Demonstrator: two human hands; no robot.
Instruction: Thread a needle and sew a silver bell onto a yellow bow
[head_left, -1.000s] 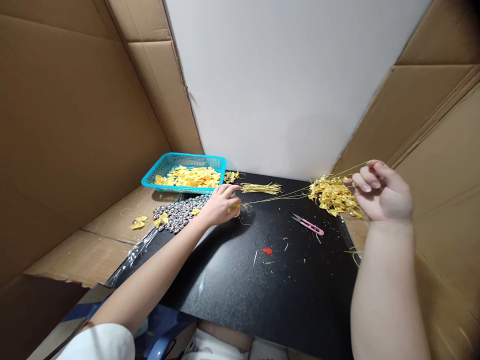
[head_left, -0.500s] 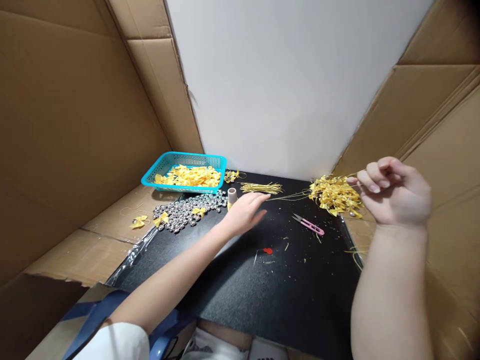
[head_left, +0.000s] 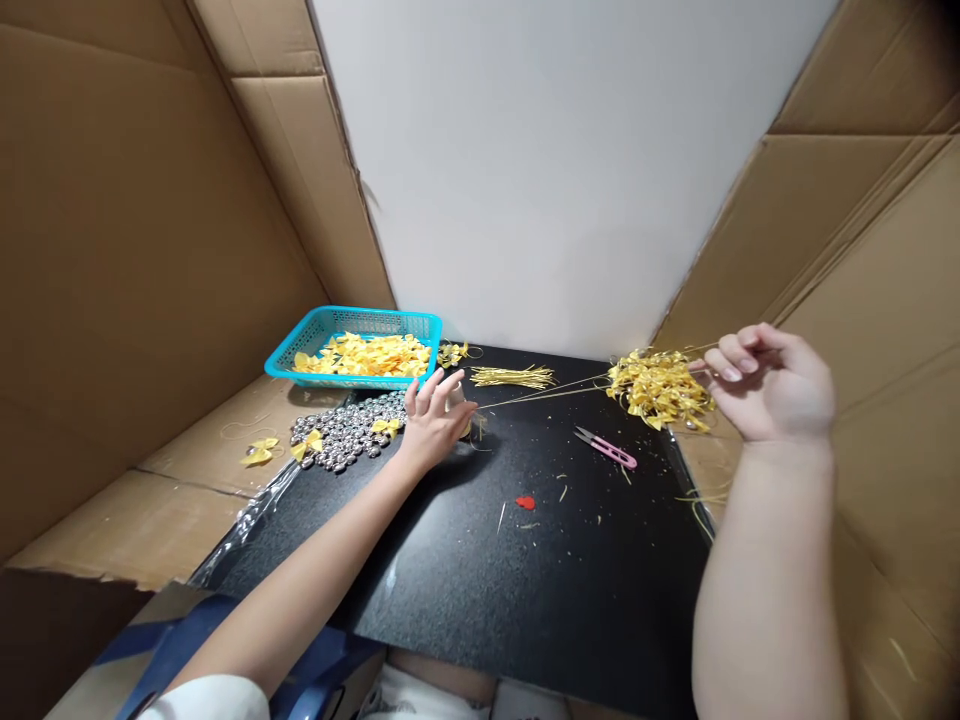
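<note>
— What had been altered in the last half second?

— The left hand [head_left: 433,418], which had been spread flat over the middle of the black surface [head_left: 480,580], was drawn back to the small pale spool [head_left: 454,398] beside the heap of silver beads [head_left: 346,438]. Its fingers were seen fanned and loosely curled about the spool; a closed grip could not be confirmed, so whether the spool was held cannot be told.

— And the right hand?

— The right hand [head_left: 772,385] had hardly been shifted. A gold thread [head_left: 547,391] was kept pinched between thumb and fingers, next to the pile of yellow bows [head_left: 658,388].

— What was meant by that for the work?

— It was judged that the thread was being paid out from the spool, with the left hand brought back to steady it.

— How was the thread lying?

— It was stretched taut and nearly level across the back of the surface, its long axis running left to right, rising slightly towards the right hand. The pink snips [head_left: 606,447] and the blue basket [head_left: 300,340] were left untouched.
</note>
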